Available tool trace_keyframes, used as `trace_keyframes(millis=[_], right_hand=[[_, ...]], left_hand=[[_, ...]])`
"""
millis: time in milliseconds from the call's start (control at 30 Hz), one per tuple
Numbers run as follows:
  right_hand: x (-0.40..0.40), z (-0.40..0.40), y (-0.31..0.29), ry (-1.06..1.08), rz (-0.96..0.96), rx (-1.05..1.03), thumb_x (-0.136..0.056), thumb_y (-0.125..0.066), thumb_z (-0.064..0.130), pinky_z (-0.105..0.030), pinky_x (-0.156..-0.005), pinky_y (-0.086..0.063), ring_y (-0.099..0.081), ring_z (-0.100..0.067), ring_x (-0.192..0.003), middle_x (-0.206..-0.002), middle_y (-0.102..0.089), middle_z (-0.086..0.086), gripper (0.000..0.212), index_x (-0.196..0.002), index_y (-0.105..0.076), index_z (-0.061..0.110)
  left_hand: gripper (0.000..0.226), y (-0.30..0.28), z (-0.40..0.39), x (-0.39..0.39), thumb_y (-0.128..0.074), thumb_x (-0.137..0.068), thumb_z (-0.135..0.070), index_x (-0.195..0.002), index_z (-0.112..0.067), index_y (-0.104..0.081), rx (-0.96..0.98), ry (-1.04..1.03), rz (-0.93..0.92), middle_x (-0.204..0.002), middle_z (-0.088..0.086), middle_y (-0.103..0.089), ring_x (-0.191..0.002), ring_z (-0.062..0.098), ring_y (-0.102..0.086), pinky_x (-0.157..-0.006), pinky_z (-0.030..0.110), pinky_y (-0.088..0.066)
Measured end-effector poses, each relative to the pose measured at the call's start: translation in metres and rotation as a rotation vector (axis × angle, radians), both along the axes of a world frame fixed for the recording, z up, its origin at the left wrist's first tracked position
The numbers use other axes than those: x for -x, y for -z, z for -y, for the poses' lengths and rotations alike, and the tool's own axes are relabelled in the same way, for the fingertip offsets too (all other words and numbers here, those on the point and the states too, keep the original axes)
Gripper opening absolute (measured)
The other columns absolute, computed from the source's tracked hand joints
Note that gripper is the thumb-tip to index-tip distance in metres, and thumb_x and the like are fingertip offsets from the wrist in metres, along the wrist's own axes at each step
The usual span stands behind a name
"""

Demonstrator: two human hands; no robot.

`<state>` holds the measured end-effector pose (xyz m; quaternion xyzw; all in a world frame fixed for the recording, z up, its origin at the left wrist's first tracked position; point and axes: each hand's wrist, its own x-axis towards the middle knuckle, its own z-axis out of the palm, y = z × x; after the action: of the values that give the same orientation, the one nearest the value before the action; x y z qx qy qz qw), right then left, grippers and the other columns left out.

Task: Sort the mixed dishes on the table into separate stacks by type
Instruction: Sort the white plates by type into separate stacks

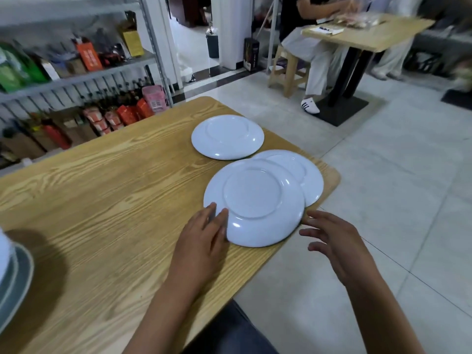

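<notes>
Your left hand (204, 233) touched the near rim of the upturned plate (255, 203) at frame centre, fingers spread, gripping nothing; your right hand (332, 238) hovered open just right of it.

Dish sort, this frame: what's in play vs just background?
In play:
near plate, upside down, left hand on its rim
plate under it
far plate, upside down, apart
dish stack at left edge
right hand, open, beside the near plate

Background:
shelf goods
second table
stool
</notes>
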<state>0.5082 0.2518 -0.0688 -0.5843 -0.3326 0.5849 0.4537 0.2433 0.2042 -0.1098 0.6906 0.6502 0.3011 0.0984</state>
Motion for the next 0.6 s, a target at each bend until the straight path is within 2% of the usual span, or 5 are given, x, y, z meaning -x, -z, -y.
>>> trace_keyframes(millis=[133,267,333,433,600], right_hand=[[0.013,0.000,-0.003,-0.097,-0.033,0.044,-0.088,-0.063,0.008,-0.029,-0.047,-0.037,-0.068,-0.023,-0.074,-0.090,-0.069,-0.013,0.019,-0.106,-0.066,0.003],[0.033,-0.003,-0.003,-0.154,-0.095,0.077,-0.087,-0.068,0.014,-0.025,-0.043,-0.025,-0.042,-0.014,-0.049,-0.066,-0.048,-0.005,0.011,-0.093,-0.062,0.007],[0.042,-0.003,-0.006,-0.215,-0.112,0.049,-0.088,-0.067,0.018,-0.023,-0.040,-0.025,-0.032,-0.013,-0.045,-0.064,-0.041,-0.005,0.019,-0.100,-0.061,0.005],[0.054,0.000,-0.015,-0.277,-0.163,-0.032,-0.085,-0.069,0.021,-0.022,-0.041,-0.026,-0.030,-0.011,-0.045,-0.066,-0.044,-0.005,0.029,-0.109,-0.064,0.007],[0.079,0.012,-0.043,-0.385,-0.096,-0.257,-0.074,-0.080,0.021,-0.020,-0.047,-0.031,-0.035,-0.010,-0.050,-0.067,-0.050,-0.006,0.022,-0.089,-0.072,0.006]], left_hand=[[0.049,-0.001,0.004,0.003,-0.033,-0.093,-0.040,-0.133,-0.023,-0.056,-0.004,-0.012,0.035,-0.143,0.000,-0.046,-0.129,0.012,-0.040,-0.101,0.020,-0.029],[0.041,-0.005,0.008,0.005,-0.042,-0.096,-0.034,-0.133,-0.025,-0.056,0.007,-0.074,0.141,-0.144,-0.006,-0.044,-0.128,0.002,-0.035,-0.101,0.010,-0.021],[0.038,-0.005,0.012,0.007,-0.046,-0.098,-0.025,-0.135,-0.026,-0.053,0.002,-0.101,0.190,-0.145,-0.009,-0.042,-0.127,-0.001,-0.034,-0.103,0.015,-0.024],[0.036,-0.005,0.019,0.012,-0.048,-0.098,-0.020,-0.133,-0.028,-0.055,-0.004,-0.171,0.278,-0.142,-0.012,-0.045,-0.128,0.002,-0.039,-0.108,0.027,-0.033],[0.030,-0.023,0.031,0.015,-0.050,-0.097,-0.024,-0.124,-0.025,-0.062,-0.127,-0.196,0.425,-0.135,-0.015,-0.053,-0.126,0.003,-0.047,-0.103,0.041,-0.042]])
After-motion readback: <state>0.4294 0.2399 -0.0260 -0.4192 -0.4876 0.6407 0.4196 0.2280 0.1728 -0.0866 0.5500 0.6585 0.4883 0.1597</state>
